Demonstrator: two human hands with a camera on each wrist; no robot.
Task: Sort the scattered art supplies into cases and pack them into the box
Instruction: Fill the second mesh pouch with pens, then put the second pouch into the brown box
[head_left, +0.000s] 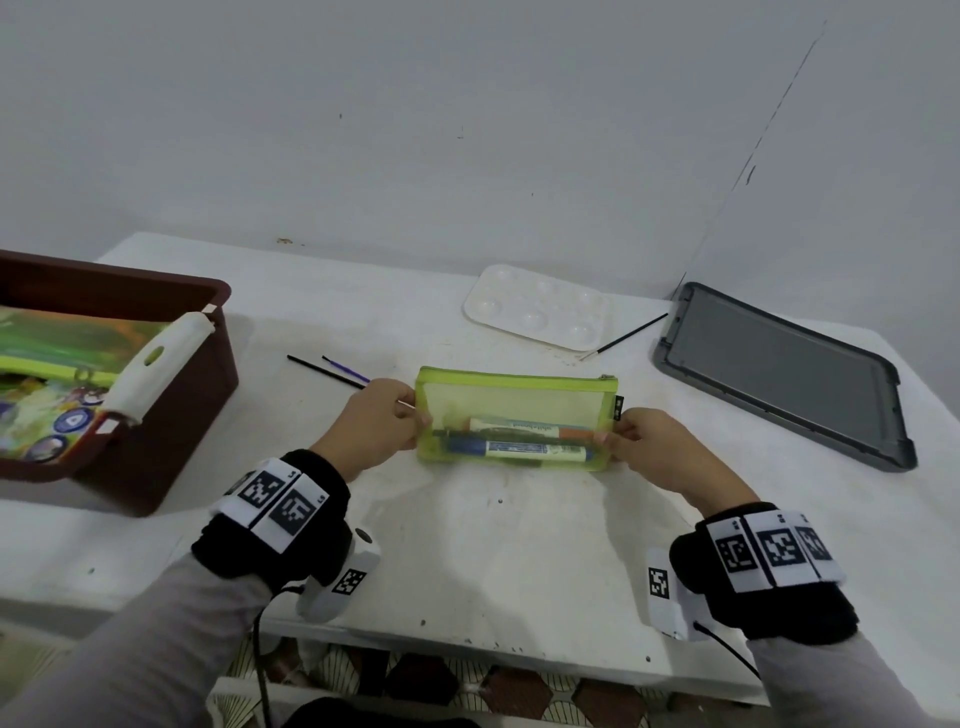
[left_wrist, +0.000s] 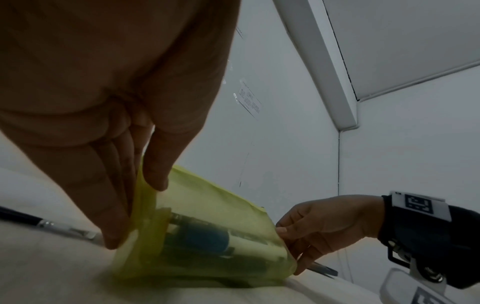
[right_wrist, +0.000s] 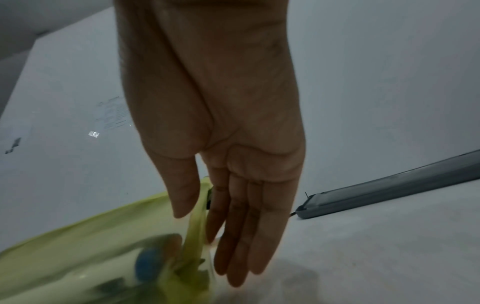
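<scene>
1. Desk (head_left: 467, 561) space lies bare between the green mesh case (head_left: 519, 400) and the near edge; the dark red box (head_left: 171, 415) stands at the left edge, the grey lid (head_left: 779, 374) at the right.
2. The left hand (head_left: 374, 421) and the right hand (head_left: 649, 447) pinch the case's short ends, thumb against fingers (left_wrist: 155, 170), standing it mid-desk.
3. Inside the case lie markers (head_left: 519, 449); the box holds a colourful case (head_left: 62, 374).
4. Behind it lie a white palette (head_left: 535, 306) and thin brushes (head_left: 327, 371); the box is cut off at the left.
</scene>
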